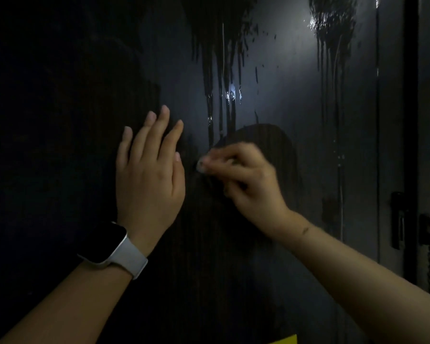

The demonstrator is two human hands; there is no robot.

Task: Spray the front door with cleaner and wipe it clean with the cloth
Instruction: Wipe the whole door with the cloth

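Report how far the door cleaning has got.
Done: the door is sprayed, with cleaner streaks running down. In hand: the right hand rubs with something small, too blurred to identify; the left hand rests flat on the door. Left: the upper streaks remain unwiped.

No readable text — dark door [283,70], nothing legible

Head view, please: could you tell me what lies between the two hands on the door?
Only a narrow bare strip of dark door separates the left hand from the right hand, in the head view.
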